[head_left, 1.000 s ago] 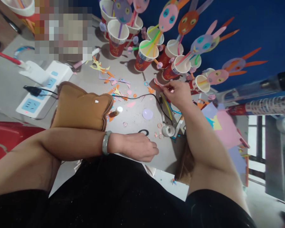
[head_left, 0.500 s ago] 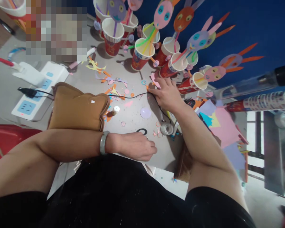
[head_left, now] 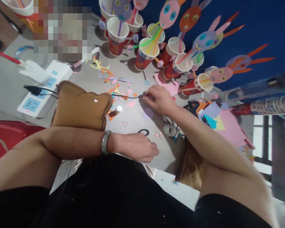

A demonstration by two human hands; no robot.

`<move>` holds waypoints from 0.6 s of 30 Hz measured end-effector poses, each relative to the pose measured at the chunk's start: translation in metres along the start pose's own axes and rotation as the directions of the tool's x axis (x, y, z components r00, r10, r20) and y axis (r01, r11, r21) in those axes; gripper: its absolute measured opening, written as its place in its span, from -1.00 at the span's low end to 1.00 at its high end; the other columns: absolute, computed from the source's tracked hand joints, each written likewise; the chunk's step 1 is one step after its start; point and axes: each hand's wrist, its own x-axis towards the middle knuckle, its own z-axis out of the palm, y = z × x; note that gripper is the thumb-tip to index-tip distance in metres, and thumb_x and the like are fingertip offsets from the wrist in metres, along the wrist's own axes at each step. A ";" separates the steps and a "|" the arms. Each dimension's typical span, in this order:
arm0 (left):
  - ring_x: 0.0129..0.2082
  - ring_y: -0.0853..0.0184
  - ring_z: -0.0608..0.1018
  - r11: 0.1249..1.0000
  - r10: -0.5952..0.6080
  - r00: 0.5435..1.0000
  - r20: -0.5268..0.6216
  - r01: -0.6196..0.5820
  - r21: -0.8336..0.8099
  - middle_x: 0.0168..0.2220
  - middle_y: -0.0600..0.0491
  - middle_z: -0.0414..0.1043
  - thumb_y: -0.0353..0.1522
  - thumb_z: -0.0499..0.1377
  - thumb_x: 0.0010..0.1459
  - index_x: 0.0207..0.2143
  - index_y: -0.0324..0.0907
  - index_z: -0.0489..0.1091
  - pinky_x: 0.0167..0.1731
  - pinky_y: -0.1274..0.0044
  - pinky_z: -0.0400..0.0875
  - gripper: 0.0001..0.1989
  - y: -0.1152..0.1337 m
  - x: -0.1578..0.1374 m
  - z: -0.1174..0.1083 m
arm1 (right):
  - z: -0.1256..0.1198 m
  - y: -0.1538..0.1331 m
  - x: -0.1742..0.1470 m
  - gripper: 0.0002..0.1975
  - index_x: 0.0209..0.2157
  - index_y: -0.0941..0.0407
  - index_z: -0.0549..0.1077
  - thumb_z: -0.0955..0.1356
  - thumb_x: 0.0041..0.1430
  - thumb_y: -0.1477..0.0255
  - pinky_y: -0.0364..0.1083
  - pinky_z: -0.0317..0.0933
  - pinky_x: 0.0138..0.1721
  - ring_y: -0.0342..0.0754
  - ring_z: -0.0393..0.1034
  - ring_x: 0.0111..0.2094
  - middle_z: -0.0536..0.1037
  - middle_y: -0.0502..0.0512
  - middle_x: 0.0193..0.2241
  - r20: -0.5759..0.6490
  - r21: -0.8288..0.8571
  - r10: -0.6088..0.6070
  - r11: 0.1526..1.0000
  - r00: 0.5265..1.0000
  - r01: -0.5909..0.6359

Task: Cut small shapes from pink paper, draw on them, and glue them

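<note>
My right hand (head_left: 159, 99) is over the middle of the table, its fingers curled in a pinch on a thin black cord (head_left: 125, 96). The cord runs left past the brown cushion (head_left: 83, 106) to a black plug in the white power strip (head_left: 41, 90). Just below the fingers lies a light purple paper circle (head_left: 148, 113). My left hand (head_left: 137, 147) rests at the near table edge, fingers curled inward. A black loop (head_left: 143, 131), like a scissors handle, shows beside it; whatever the palm may hold is hidden.
Paper cups (head_left: 147, 47) with paper animal faces on straws stand along the back. Paper scraps (head_left: 116, 90) and a small white-capped bottle (head_left: 118, 110) lie left of centre. A tape roll (head_left: 169, 129) and coloured paper sheets (head_left: 228, 123) are to the right.
My right hand has drawn back from the pink paper near the cups, and its spread fingers have closed at the cord. My left hand stays put. The view has shifted slightly.
</note>
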 end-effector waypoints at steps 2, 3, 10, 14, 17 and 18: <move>-0.43 0.27 0.58 1.000 0.002 1.000 -0.003 -0.002 -0.006 -0.18 0.03 0.60 -0.30 0.05 0.38 -0.18 -0.20 0.46 -0.53 0.34 0.14 -0.78 0.000 -0.001 -0.001 | -0.002 -0.017 0.011 -0.85 -0.21 0.02 0.53 0.32 0.29 0.34 0.14 0.20 -0.02 0.09 0.38 -0.18 0.55 0.11 -0.28 0.148 -0.095 -0.166 0.979 0.975 0.181; -0.42 0.27 0.58 1.000 0.002 1.000 -0.005 -0.002 -0.008 -0.18 0.02 0.60 -0.30 0.06 0.38 -0.17 -0.20 0.46 -0.53 0.34 0.15 -0.78 0.000 -0.001 -0.001 | -0.005 -0.024 0.018 -0.84 -0.19 0.00 0.53 0.30 0.31 0.35 0.15 0.17 0.01 0.09 0.37 -0.15 0.55 0.09 -0.27 0.163 -0.128 -0.204 0.966 0.965 0.226; -0.46 0.28 0.56 1.000 0.007 1.000 -0.027 -0.007 -0.003 -0.23 0.04 0.59 -0.33 0.04 0.37 -0.22 -0.18 0.45 -0.55 0.35 0.10 -0.79 -0.002 0.000 0.003 | 0.005 -0.047 0.057 -0.77 -0.22 0.12 0.55 0.42 0.20 0.25 0.08 0.12 -0.06 0.13 0.36 -0.13 0.55 0.19 -0.22 0.156 -0.037 -0.121 0.991 0.980 0.128; -0.46 0.28 0.57 1.000 -0.005 1.000 -0.014 0.005 0.001 -0.21 0.05 0.60 -0.32 0.03 0.37 -0.21 -0.18 0.46 -0.57 0.35 0.06 -0.78 -0.002 0.001 0.003 | 0.025 -0.046 0.060 -0.92 -0.36 0.15 0.54 0.39 0.17 0.45 0.01 0.14 -0.10 0.01 0.39 -0.25 0.56 0.12 -0.32 0.188 0.103 -0.056 0.994 0.981 0.037; -0.46 0.27 0.57 1.000 -0.010 1.000 -0.015 0.010 0.002 -0.20 0.04 0.60 -0.32 0.03 0.37 -0.20 -0.18 0.46 -0.57 0.35 0.05 -0.78 -0.001 0.002 0.001 | 0.024 -0.040 0.057 -0.89 -0.37 0.14 0.53 0.34 0.19 0.52 -0.03 0.19 -0.21 -0.06 0.38 -0.35 0.57 0.09 -0.37 0.173 0.281 0.017 0.957 0.985 -0.066; -0.46 0.27 0.57 1.000 -0.011 1.000 -0.015 0.011 0.002 -0.20 0.03 0.60 -0.33 0.03 0.37 -0.20 -0.19 0.46 -0.57 0.35 0.05 -0.77 -0.001 0.002 0.001 | 0.022 -0.038 0.056 -0.89 -0.38 0.14 0.52 0.34 0.20 0.52 -0.04 0.20 -0.25 -0.07 0.37 -0.38 0.57 0.08 -0.40 0.178 0.348 0.042 0.932 0.983 -0.102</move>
